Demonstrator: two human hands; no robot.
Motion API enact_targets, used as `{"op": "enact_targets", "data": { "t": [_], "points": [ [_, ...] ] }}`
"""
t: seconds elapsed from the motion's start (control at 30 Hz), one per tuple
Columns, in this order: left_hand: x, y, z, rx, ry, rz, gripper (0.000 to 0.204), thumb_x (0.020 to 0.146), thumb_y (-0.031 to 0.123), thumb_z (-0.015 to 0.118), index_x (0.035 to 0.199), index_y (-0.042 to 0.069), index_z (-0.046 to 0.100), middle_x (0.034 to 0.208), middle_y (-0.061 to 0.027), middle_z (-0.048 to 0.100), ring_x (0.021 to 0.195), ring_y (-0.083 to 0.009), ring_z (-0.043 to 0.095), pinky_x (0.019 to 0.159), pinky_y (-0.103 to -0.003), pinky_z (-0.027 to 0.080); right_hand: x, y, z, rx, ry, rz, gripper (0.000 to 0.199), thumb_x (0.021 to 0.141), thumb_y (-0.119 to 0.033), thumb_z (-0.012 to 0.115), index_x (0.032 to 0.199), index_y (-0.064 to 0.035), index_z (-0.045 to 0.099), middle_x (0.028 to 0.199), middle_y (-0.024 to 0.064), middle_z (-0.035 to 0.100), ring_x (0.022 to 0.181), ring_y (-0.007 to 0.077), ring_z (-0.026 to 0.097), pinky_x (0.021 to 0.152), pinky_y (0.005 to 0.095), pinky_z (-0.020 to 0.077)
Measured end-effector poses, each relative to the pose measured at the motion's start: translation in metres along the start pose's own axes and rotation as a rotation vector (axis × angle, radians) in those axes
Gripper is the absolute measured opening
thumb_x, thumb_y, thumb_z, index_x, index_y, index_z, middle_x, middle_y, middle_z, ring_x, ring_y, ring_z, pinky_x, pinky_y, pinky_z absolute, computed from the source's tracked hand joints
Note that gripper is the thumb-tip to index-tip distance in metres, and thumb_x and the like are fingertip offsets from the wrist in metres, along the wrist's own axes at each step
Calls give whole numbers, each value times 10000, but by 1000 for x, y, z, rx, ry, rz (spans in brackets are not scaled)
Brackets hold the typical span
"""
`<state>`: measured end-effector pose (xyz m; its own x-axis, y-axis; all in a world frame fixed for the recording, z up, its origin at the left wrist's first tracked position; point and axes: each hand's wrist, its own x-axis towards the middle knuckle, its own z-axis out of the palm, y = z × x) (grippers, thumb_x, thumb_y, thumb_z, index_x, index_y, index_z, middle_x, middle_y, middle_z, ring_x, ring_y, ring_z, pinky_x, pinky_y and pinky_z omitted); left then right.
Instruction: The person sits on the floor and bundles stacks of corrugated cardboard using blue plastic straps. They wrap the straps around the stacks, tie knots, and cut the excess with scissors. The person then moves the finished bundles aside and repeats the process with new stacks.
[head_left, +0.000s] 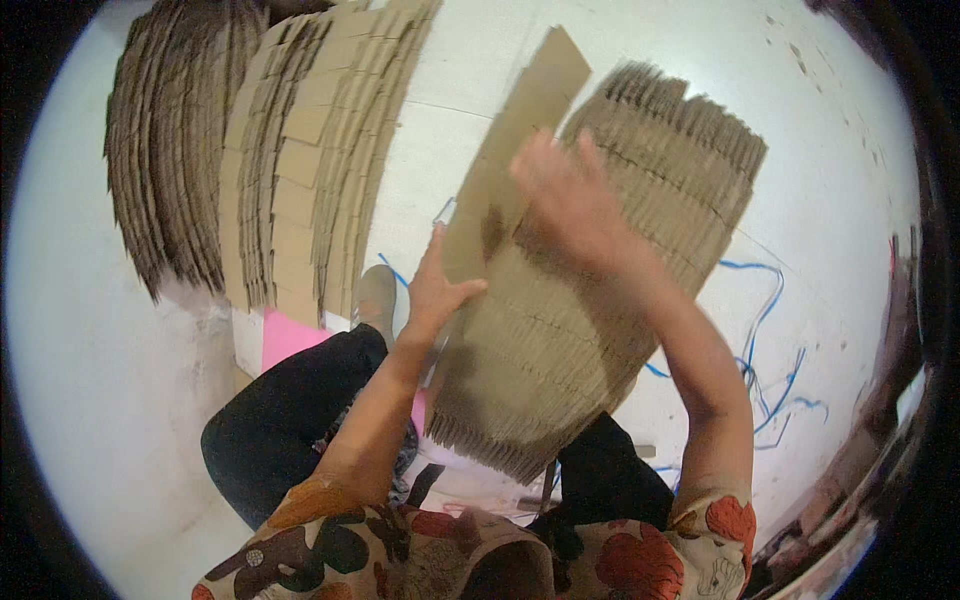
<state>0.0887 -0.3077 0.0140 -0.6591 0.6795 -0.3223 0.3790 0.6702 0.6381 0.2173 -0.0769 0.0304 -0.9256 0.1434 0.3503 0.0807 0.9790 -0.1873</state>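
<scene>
A tall stack of brown corrugated cardboard pieces [530, 330] stands in front of me, its layered edges showing in rows. Along its left side a long flat cardboard piece [535, 95] slants up and away. My left hand [440, 290] rests at the left edge of the cardboard, thumb stretched over the top and index finger pointing up along the side. Above the stack is my right hand [575, 200], smeared by motion, with its fingers apart and nothing visible in them. Just beyond my left fingertips lies a small pale angular object [445, 212], its kind unclear.
More stacked cardboard [300, 170] stands at the far left, beside a darker stack [170, 140]. Blue strapping [775, 290] lies tangled on the white floor [690, 30] to the right. A pink sheet [285, 338] shows near my left knee, and a grey shoe [376, 298] beside the stack.
</scene>
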Motion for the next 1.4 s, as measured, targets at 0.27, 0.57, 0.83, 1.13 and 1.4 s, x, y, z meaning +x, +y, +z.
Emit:
{"op": "enact_targets", "data": {
  "t": [0.27, 0.57, 0.83, 1.13, 1.4],
  "points": [
    [17, -16, -33, -69, -45, -2, 571, 677, 32, 574, 1239, 1, 473, 1124, -177, 581, 1030, -260, 566, 902, -293, 422, -30, -66, 20, 244, -399, -230, 616, 825, -484, 512, 1215, -8, 485, 1303, 152, 436, 1333, 287, 250, 1091, 565, 86],
    [100, 63, -204, 902, 708, 372, 622, 737, -60, 525, 1325, 107, 410, 1278, -172, 494, 1154, -320, 484, 966, -349, 401, -37, -62, 28, 244, -338, -188, 559, 848, -466, 492, 1143, 8, 521, 1190, 161, 504, 1251, 308, 344, 1087, 578, 99],
    [117, -78, -161, 1033, 459, 270, 601, 755, 236, 688, 1288, 83, 456, 1218, -132, 548, 1096, -303, 523, 891, -405, 428, -34, -65, 31, 229, -344, -203, 552, 848, -470, 474, 1132, 3, 508, 1134, 141, 505, 1217, 294, 377, 1100, 552, 87],
    [86, -87, 43, 76, 356, -558, 318, 681, 239, 765, 776, -22, 611, 663, -142, 620, 478, -224, 582, 403, -335, 481, -27, -66, 23, 257, -333, -197, 520, 809, -469, 535, 1042, -5, 552, 1022, 111, 542, 1152, 268, 422, 1085, 557, 141],
    [100, -60, 57, -386, 353, -595, 184, 754, 70, 638, 639, -41, 546, 522, -126, 563, 402, -173, 559, 308, -285, 410, -31, -63, 28, 232, -286, -220, 512, 813, -464, 537, 1042, -7, 559, 1069, 116, 544, 1153, 275, 421, 1075, 575, 141]
  ]
}}
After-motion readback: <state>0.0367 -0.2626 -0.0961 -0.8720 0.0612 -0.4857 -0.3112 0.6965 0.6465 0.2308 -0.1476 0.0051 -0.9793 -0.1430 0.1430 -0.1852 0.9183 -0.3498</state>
